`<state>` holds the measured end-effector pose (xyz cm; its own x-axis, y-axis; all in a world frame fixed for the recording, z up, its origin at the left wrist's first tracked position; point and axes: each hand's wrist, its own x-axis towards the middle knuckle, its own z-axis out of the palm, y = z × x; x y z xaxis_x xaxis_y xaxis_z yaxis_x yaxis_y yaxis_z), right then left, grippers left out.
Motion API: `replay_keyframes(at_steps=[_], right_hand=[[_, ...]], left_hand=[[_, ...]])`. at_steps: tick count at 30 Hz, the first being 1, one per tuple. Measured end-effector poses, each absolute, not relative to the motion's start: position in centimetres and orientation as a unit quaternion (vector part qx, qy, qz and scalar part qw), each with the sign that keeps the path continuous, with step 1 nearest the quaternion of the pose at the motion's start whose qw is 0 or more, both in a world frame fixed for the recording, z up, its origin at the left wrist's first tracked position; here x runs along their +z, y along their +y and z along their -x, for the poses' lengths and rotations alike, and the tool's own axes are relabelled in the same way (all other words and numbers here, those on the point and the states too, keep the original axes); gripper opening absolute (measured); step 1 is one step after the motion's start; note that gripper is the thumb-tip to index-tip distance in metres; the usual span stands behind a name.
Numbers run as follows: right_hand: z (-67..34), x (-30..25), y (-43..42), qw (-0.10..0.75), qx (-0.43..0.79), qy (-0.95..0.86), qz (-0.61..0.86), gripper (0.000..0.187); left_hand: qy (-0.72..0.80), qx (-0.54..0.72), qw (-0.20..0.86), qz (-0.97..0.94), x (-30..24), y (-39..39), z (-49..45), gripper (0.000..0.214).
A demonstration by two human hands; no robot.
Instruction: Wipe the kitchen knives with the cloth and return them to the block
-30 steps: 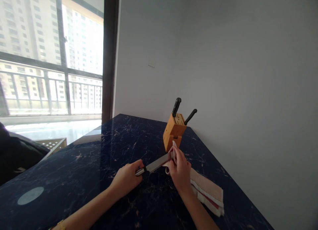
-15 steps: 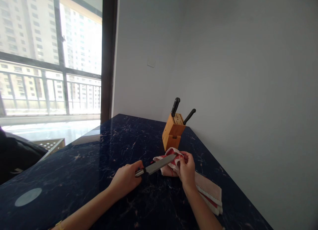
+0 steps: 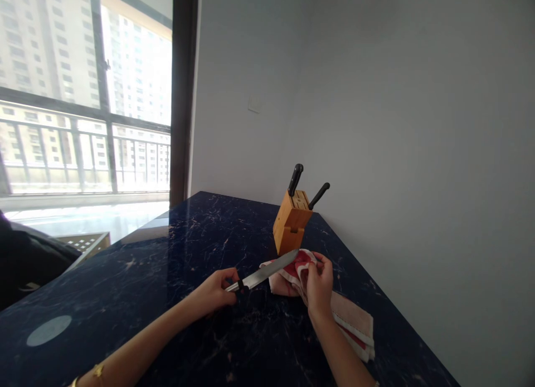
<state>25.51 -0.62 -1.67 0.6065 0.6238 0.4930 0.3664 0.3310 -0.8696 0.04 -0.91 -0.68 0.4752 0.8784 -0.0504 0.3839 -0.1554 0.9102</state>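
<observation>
My left hand (image 3: 215, 291) grips the black handle of a kitchen knife (image 3: 267, 270), whose steel blade points up and to the right over the dark marble counter (image 3: 175, 275). Its tip rests against a red and white cloth (image 3: 292, 273) bunched in my right hand (image 3: 320, 284), which is closed on the fabric. The rest of that cloth trails down to the right along the counter (image 3: 353, 326). Just behind stands a wooden knife block (image 3: 291, 222) with two black-handled knives stuck in it.
A grey wall runs close along the counter's right side. At the left is a large window with a balcony railing. A dark shape (image 3: 25, 259) sits beyond the counter's left edge. A pale round patch (image 3: 49, 330) marks the counter near left.
My right hand slid off the blade toward the tip and drew the cloth up, bunching it. The knife lifted slightly, and my left hand shifted its grip a little.
</observation>
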Motion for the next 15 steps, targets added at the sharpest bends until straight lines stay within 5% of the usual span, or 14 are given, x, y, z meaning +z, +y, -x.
replay_keyframes(at_steps=[4, 11, 15], right_hand=[[-25.5, -1.4, -0.7, 0.693, 0.109, -0.422, 0.574, 0.029], [-21.9, 1.3, -3.5, 0.666, 0.165, -0.507, 0.522, 0.021], [-21.0, 1.4, -4.1, 0.657, 0.160, -0.532, 0.509, 0.015]], left_hand=[[0.434, 0.266, 0.481, -0.714, -0.5, -1.1, 0.0, 0.019], [0.536, 0.284, 0.257, -0.753, 0.4, -2.7, -0.7, 0.007], [0.576, 0.271, 0.216, -0.740, 1.2, -2.9, -0.5, 0.008]])
